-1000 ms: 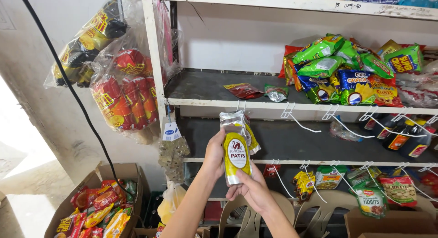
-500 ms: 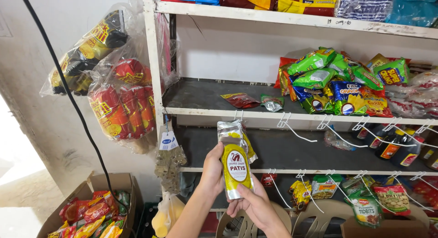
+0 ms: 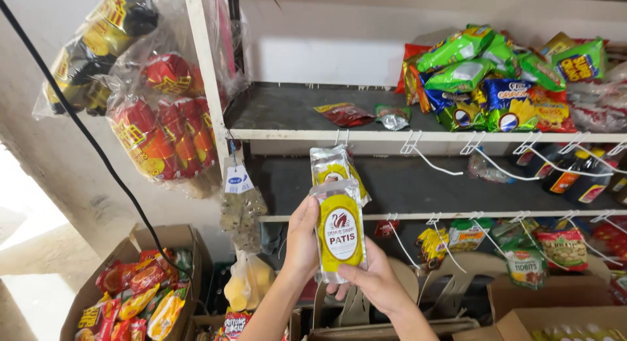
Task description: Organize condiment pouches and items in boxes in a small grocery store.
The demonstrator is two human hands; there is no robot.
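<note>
Both my hands hold up a clear sachet with a yellow label (image 3: 339,231) in front of the shelves. My left hand (image 3: 302,242) grips its left side. Under its lower right corner my right hand (image 3: 366,282) supports it with the fingers curled. Just behind and above, another sachet of the same kind (image 3: 332,170) hangs from a white hook (image 3: 342,137) on the shelf edge. The held sachet's top overlaps the hanging one's lower part.
White wire hooks (image 3: 424,155) stick out along both shelf edges. Green and blue snack bags (image 3: 486,80) pile on the upper shelf, dark bottles (image 3: 568,174) stand on the middle one. Bagged red snacks (image 3: 163,125) hang left of the white post. An open carton of snack packs (image 3: 140,295) sits below.
The view has drifted slightly up and left. My hands have kept the sachet in about the same place beneath the hanging sachet.
</note>
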